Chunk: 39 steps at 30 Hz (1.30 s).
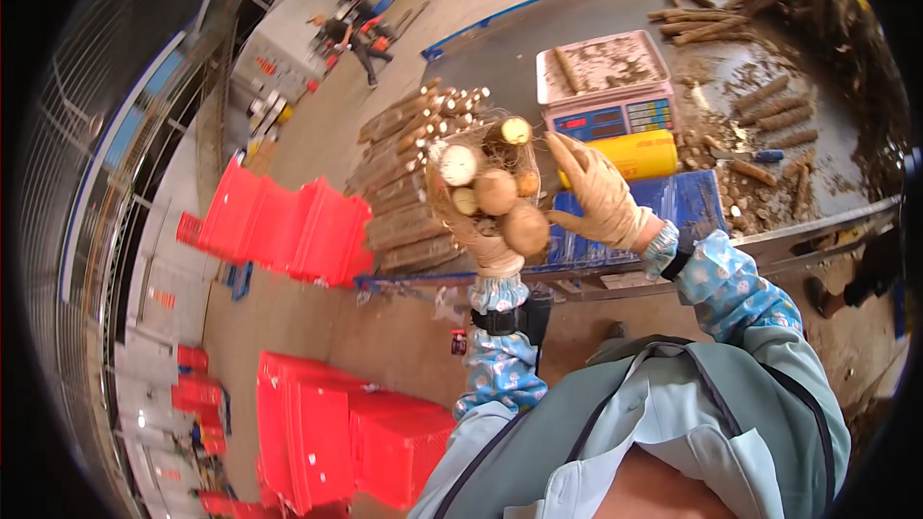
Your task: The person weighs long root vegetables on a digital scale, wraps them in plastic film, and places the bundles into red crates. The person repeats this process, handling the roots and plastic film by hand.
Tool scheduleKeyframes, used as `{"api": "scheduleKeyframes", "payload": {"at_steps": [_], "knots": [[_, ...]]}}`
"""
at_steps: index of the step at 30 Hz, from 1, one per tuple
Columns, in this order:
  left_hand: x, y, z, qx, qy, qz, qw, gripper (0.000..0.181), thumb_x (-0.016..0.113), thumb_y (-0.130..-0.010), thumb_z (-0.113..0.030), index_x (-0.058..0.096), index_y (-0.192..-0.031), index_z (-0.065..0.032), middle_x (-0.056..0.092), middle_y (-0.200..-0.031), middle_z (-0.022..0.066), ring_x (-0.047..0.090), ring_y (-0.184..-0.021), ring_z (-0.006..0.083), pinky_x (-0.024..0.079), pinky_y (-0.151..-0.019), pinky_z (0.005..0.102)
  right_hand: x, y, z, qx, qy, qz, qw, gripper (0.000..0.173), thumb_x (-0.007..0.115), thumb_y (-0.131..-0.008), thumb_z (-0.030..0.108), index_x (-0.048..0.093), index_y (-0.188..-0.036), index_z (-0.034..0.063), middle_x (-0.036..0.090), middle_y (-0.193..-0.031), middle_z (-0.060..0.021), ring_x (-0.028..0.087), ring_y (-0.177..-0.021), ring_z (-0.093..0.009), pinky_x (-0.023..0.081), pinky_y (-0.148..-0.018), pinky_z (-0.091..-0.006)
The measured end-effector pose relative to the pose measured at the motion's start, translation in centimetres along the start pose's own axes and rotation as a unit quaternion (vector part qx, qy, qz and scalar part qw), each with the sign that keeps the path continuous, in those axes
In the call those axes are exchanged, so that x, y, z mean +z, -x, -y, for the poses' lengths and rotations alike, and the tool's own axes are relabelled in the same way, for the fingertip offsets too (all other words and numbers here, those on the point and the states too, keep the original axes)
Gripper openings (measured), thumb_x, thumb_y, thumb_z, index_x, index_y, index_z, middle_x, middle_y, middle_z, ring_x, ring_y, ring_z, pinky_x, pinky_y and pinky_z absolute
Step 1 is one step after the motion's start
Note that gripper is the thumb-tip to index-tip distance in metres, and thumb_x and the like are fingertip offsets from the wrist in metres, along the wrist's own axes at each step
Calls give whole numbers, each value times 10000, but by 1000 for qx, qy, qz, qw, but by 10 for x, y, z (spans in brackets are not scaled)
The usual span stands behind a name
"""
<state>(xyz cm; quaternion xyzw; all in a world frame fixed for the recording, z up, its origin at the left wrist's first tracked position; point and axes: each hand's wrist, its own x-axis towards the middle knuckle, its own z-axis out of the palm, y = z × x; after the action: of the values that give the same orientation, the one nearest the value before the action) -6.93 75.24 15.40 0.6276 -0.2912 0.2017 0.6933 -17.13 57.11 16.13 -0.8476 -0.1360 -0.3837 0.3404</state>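
My left hand point(494, 254), in a pale glove, grips a bundle of thick brown root pieces point(496, 192) whose round ends face up, some of them cut and whitish or yellow. My right hand point(595, 194), also gloved, is just right of the bundle with its fingers spread and nothing held. Beyond it stands a pink digital scale point(609, 115) with a soil-strewn tray point(606, 68) that bears one root piece. A yellow roll point(642, 156) lies in front of the scale, beside a blue plastic piece point(649, 205). Stacked long roots point(407, 213) lie left of the bundle.
More roots point(779, 115), crumbled soil and a blue-handled knife point(757, 156) lie on the metal table point(822, 213) at right. Red plastic crates point(288, 227) stand left, with more crates point(346, 432) lower down. A person point(350, 43) is in the far background; another's foot point(820, 297) shows at right.
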Motion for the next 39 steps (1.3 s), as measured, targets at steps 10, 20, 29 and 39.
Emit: {"api": "scheduleKeyframes", "payload": {"at_steps": [10,20,29,39], "knots": [[-80,-20,-4,243,-462,-97,847,870,807,-831,-334,362,-1516,-38,435,-1452,193,443,-1348,396,391,-1118,526,39,67,-46,140,-132,38,981,863,765,-824,63,326,-1567,47,558,-1375,-223,584,-1236,-353,511,-1017,-394],[-102,-92,9,-212,181,-308,910,816,678,-861,-627,476,-1475,-130,517,-1477,81,516,-1321,281,417,-1096,449,30,92,-97,421,-336,-86,838,462,651,-983,22,541,-1432,30,665,-1213,-55,624,-1054,-102,508,-935,-239],[-198,-152,89,-259,294,-327,860,686,553,-902,-663,591,-1343,-139,646,-1315,87,640,-1175,300,593,-869,495,56,68,-95,461,-347,-119,808,400,653,-991,43,589,-1385,27,669,-1285,-63,633,-1149,-141,515,-993,-275],[-238,-243,137,-308,239,-324,862,730,582,-885,-629,539,-1387,-102,580,-1390,148,579,-1234,380,526,-946,580,115,24,-97,483,-333,-81,805,364,652,-981,11,618,-1342,7,708,-1215,-77,666,-1104,-139,520,-990,-266]]}}
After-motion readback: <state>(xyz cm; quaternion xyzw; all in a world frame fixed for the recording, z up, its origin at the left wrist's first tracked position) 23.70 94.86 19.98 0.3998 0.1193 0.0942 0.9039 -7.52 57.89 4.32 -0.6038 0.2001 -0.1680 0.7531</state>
